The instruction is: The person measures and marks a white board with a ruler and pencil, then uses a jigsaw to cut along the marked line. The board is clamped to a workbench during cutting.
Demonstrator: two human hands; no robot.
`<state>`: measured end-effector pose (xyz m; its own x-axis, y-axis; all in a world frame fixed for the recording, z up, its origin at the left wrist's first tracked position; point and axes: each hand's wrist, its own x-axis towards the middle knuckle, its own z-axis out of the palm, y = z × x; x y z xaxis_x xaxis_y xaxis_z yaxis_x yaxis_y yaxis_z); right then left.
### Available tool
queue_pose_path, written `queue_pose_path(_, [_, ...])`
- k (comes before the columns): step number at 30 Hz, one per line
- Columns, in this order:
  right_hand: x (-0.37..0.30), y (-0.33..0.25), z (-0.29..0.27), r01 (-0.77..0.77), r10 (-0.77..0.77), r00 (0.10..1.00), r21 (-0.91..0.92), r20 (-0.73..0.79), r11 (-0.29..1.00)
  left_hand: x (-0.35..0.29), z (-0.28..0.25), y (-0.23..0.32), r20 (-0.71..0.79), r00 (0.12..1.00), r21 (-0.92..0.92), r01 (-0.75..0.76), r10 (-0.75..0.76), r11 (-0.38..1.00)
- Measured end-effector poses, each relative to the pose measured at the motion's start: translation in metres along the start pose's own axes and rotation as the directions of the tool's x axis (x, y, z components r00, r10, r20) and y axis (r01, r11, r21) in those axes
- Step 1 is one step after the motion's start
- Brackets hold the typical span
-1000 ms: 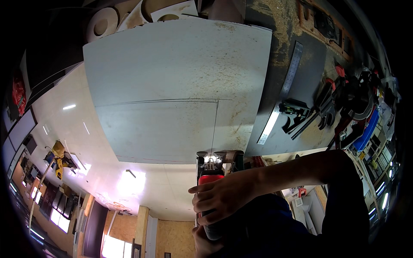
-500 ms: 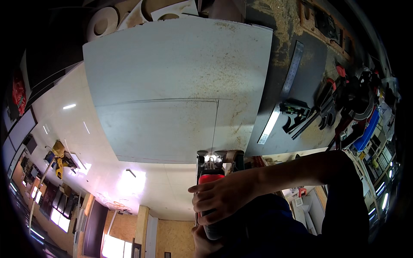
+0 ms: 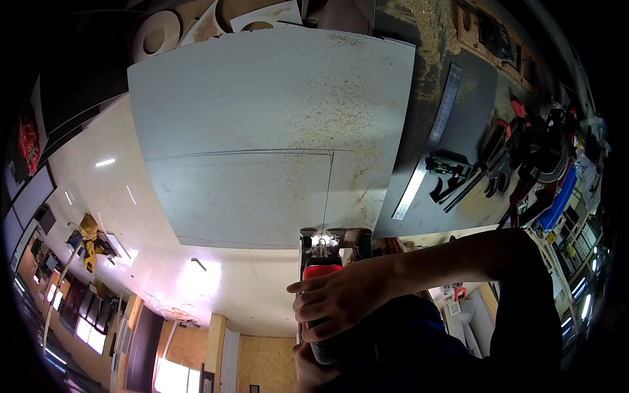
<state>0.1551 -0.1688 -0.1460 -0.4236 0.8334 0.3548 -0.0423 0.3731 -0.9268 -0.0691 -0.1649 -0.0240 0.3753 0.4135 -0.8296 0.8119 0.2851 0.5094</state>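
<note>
A red and black jigsaw (image 3: pixel 322 270) stands at the near edge of a pale grey board (image 3: pixel 262 111), its lit front end and metal foot at the board's rim. Pencil lines on the board meet in a corner, and one runs down to the saw. My right hand (image 3: pixel 341 298) lies across the tool's body from the right, its fingers wrapped over it. Lower down, my left hand (image 3: pixel 311 367) is closed round the rear of the jigsaw, partly hidden by the tool and shadow. Whether the blade touches the board I cannot make out.
Sawdust is scattered over the board's right half. To the right lie a steel ruler (image 3: pixel 429 144), a green and black tool (image 3: pixel 450 169) and several dark clamps (image 3: pixel 498 157). Cut pale rings and offcuts (image 3: pixel 156 36) are piled beyond the far edge.
</note>
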Motion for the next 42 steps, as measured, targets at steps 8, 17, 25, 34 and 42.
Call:
queue_pose_path(8, [0.000,0.002,-0.001,0.007,-0.007,1.000,0.003,0.004,1.000,0.001,0.000,0.009,0.026,0.998,0.004,0.048,-0.049,0.999])
queue_pose_path(17, [-0.002,0.003,0.001,0.038,-0.038,0.999,-0.016,0.010,0.999,0.007,0.004,0.012,0.006,0.999,-0.028,0.035,-0.035,0.999])
queue_pose_path(25, [-0.001,0.005,0.000,0.041,-0.040,0.999,-0.038,0.032,0.998,0.007,0.005,0.015,-0.017,0.999,-0.042,0.030,-0.030,0.999])
queue_pose_path(34, [-0.002,0.005,-0.001,0.047,-0.046,0.999,-0.032,0.017,0.998,0.011,0.005,0.015,-0.034,0.999,-0.050,0.017,-0.019,0.999])
queue_pose_path(42, [-0.001,0.004,-0.003,0.036,-0.036,0.999,-0.023,0.017,0.999,0.011,0.005,0.019,-0.028,0.999,-0.051,0.022,-0.023,0.998])
